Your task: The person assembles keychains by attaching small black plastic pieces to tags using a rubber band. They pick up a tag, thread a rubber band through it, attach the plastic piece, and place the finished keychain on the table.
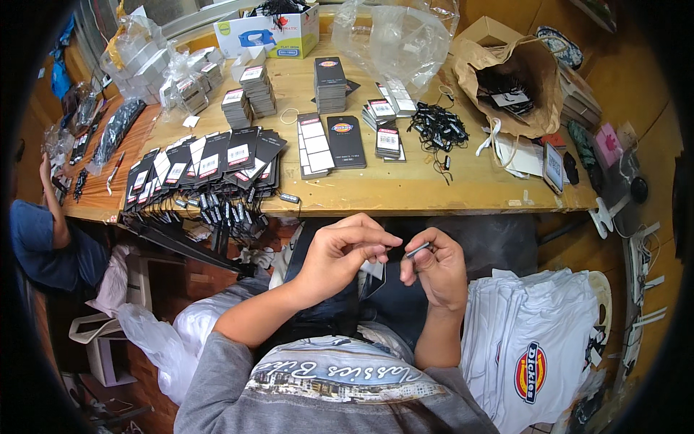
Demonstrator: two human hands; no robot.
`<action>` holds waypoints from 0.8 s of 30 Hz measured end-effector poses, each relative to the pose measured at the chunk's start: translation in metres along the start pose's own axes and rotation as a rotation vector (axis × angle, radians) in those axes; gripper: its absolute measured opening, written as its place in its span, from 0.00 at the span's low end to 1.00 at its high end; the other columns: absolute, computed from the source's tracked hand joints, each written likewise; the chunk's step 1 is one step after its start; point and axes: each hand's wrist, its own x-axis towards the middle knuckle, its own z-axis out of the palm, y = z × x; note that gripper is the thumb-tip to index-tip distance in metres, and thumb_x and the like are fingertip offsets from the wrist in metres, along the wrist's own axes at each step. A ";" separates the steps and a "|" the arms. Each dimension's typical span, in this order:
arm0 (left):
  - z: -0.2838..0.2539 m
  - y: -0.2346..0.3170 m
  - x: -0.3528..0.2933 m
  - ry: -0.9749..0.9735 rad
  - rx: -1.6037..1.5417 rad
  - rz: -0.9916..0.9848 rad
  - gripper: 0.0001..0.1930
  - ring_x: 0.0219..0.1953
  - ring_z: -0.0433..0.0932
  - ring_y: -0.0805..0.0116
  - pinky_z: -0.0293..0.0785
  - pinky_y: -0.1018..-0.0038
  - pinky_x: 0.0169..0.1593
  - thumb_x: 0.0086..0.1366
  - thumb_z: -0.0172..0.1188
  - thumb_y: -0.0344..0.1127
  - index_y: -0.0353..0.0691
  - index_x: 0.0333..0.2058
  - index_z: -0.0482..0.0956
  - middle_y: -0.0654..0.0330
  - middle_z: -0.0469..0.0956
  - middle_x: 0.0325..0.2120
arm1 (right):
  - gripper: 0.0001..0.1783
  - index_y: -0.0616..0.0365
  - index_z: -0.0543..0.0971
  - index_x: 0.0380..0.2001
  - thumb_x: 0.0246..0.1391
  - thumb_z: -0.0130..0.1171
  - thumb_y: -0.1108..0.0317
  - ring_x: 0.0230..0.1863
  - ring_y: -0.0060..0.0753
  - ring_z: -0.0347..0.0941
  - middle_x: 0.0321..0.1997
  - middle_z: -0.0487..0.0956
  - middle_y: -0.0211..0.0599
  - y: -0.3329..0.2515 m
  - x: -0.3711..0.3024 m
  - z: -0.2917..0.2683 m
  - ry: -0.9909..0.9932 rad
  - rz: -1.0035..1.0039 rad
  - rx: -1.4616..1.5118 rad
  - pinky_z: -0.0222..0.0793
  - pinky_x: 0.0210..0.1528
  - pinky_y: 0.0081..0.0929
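Tag stacks [253, 90] on table [405, 192], paper bag [524, 87] far rt.

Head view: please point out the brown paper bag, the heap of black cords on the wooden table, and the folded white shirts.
brown paper bag [538, 79], head view, its side wall
heap of black cords [437, 126], head view, its middle
folded white shirts [528, 325], head view, top shirt's cloth

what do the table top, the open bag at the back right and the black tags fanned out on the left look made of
Table top: bare wood, matte, with visible grain and scuffs. Open bag: brown paper, creased and dull, likely kraft paper. Black tags: flat stiff card, probably cardboard with a slight sheen and white stickers. The left hand and right hand pinch a similar small tag.
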 end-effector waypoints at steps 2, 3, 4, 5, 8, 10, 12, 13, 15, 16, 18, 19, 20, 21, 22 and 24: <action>0.003 0.000 -0.001 0.028 0.041 0.006 0.07 0.26 0.72 0.79 0.68 0.84 0.32 0.52 0.54 0.21 0.32 0.32 0.74 0.61 0.73 0.26 | 0.09 0.65 0.72 0.26 0.45 0.57 0.68 0.18 0.18 0.66 0.19 0.72 0.33 0.001 -0.001 -0.001 0.056 -0.043 -0.079 0.62 0.21 0.10; 0.004 0.000 -0.001 0.039 0.063 0.008 0.08 0.26 0.72 0.79 0.69 0.84 0.32 0.52 0.54 0.21 0.32 0.33 0.74 0.61 0.73 0.26 | 0.09 0.65 0.73 0.26 0.45 0.57 0.68 0.18 0.18 0.66 0.19 0.72 0.33 0.003 0.000 0.000 0.080 -0.073 -0.061 0.62 0.21 0.10; 0.005 -0.001 -0.002 0.043 0.041 -0.020 0.11 0.27 0.72 0.80 0.68 0.84 0.32 0.51 0.55 0.22 0.31 0.36 0.71 0.61 0.74 0.26 | 0.09 0.65 0.73 0.26 0.45 0.56 0.69 0.18 0.18 0.66 0.19 0.72 0.32 0.007 0.000 0.002 0.104 -0.103 -0.044 0.61 0.21 0.11; 0.005 -0.002 -0.002 0.036 0.041 -0.019 0.11 0.27 0.72 0.80 0.68 0.84 0.32 0.51 0.55 0.22 0.31 0.36 0.71 0.61 0.74 0.25 | 0.09 0.65 0.73 0.25 0.45 0.56 0.69 0.18 0.18 0.66 0.19 0.72 0.32 0.009 0.001 0.005 0.128 -0.134 -0.026 0.61 0.21 0.11; 0.005 -0.001 -0.003 0.029 0.048 -0.021 0.12 0.27 0.72 0.81 0.68 0.84 0.32 0.51 0.56 0.22 0.31 0.36 0.70 0.61 0.73 0.24 | 0.09 0.65 0.74 0.26 0.45 0.57 0.69 0.18 0.17 0.65 0.19 0.71 0.32 0.011 0.002 0.013 0.161 -0.151 0.027 0.61 0.21 0.11; 0.005 0.000 -0.003 0.034 0.053 -0.023 0.12 0.27 0.72 0.81 0.68 0.84 0.32 0.50 0.56 0.22 0.31 0.36 0.69 0.61 0.73 0.24 | 0.08 0.65 0.73 0.26 0.45 0.56 0.69 0.19 0.18 0.65 0.20 0.71 0.32 0.011 0.003 0.015 0.155 -0.145 0.059 0.61 0.21 0.12; 0.005 0.001 -0.003 0.033 0.057 -0.002 0.12 0.27 0.72 0.80 0.69 0.84 0.32 0.51 0.56 0.22 0.31 0.36 0.69 0.61 0.73 0.24 | 0.08 0.65 0.73 0.26 0.46 0.56 0.70 0.19 0.18 0.65 0.20 0.71 0.33 0.011 0.003 0.017 0.146 -0.137 0.075 0.61 0.21 0.12; 0.005 0.001 -0.003 0.032 0.058 0.009 0.12 0.27 0.72 0.79 0.69 0.83 0.32 0.51 0.55 0.22 0.31 0.36 0.69 0.61 0.73 0.23 | 0.08 0.65 0.73 0.26 0.46 0.56 0.70 0.19 0.18 0.65 0.20 0.71 0.33 0.011 0.003 0.017 0.141 -0.132 0.075 0.61 0.21 0.13; 0.006 0.003 -0.003 0.016 -0.006 -0.007 0.13 0.27 0.72 0.78 0.69 0.83 0.33 0.51 0.55 0.22 0.30 0.37 0.68 0.60 0.73 0.23 | 0.07 0.64 0.73 0.25 0.46 0.55 0.70 0.19 0.19 0.65 0.20 0.71 0.33 0.011 0.004 0.018 0.122 -0.103 0.093 0.61 0.21 0.13; 0.006 0.003 -0.003 0.008 -0.038 -0.015 0.13 0.27 0.72 0.77 0.69 0.82 0.33 0.51 0.54 0.22 0.30 0.37 0.67 0.60 0.73 0.23 | 0.07 0.64 0.73 0.25 0.46 0.55 0.70 0.19 0.19 0.66 0.20 0.71 0.33 0.010 0.003 0.019 0.109 -0.079 0.111 0.61 0.21 0.14; 0.005 0.003 -0.003 -0.013 -0.078 -0.005 0.13 0.27 0.73 0.76 0.70 0.82 0.33 0.52 0.54 0.21 0.30 0.37 0.67 0.59 0.73 0.23 | 0.07 0.64 0.72 0.25 0.46 0.55 0.70 0.19 0.20 0.65 0.20 0.71 0.33 0.010 0.003 0.020 0.084 -0.046 0.151 0.61 0.21 0.15; 0.004 0.002 -0.003 -0.024 -0.097 0.000 0.13 0.27 0.73 0.75 0.70 0.81 0.33 0.52 0.53 0.21 0.30 0.37 0.67 0.59 0.73 0.23 | 0.07 0.64 0.72 0.25 0.46 0.55 0.70 0.19 0.21 0.65 0.20 0.71 0.33 0.011 0.003 0.020 0.072 -0.038 0.172 0.61 0.21 0.15; 0.004 0.001 -0.003 -0.020 -0.082 0.023 0.12 0.27 0.73 0.75 0.70 0.81 0.33 0.52 0.53 0.21 0.29 0.37 0.66 0.59 0.72 0.24 | 0.07 0.64 0.72 0.24 0.46 0.55 0.70 0.19 0.21 0.65 0.20 0.70 0.34 0.011 0.003 0.020 0.059 -0.031 0.194 0.61 0.21 0.15; 0.005 -0.002 -0.003 -0.015 -0.066 0.045 0.12 0.27 0.73 0.75 0.70 0.81 0.33 0.51 0.53 0.20 0.29 0.37 0.66 0.59 0.72 0.24 | 0.07 0.64 0.72 0.24 0.46 0.55 0.70 0.19 0.21 0.65 0.20 0.70 0.34 0.012 0.003 0.020 0.063 -0.041 0.192 0.61 0.22 0.15; 0.005 -0.005 -0.003 -0.010 -0.050 0.067 0.12 0.26 0.73 0.74 0.70 0.81 0.33 0.51 0.54 0.20 0.29 0.36 0.66 0.59 0.71 0.25 | 0.07 0.64 0.72 0.24 0.46 0.55 0.70 0.19 0.21 0.65 0.20 0.70 0.34 0.013 0.004 0.021 0.066 -0.050 0.190 0.61 0.22 0.16; 0.006 -0.009 -0.003 0.015 -0.057 0.120 0.12 0.27 0.72 0.75 0.70 0.81 0.33 0.50 0.55 0.20 0.29 0.35 0.66 0.59 0.68 0.28 | 0.07 0.65 0.72 0.24 0.46 0.55 0.70 0.20 0.22 0.65 0.20 0.70 0.34 0.013 0.004 0.021 0.049 -0.058 0.210 0.61 0.22 0.16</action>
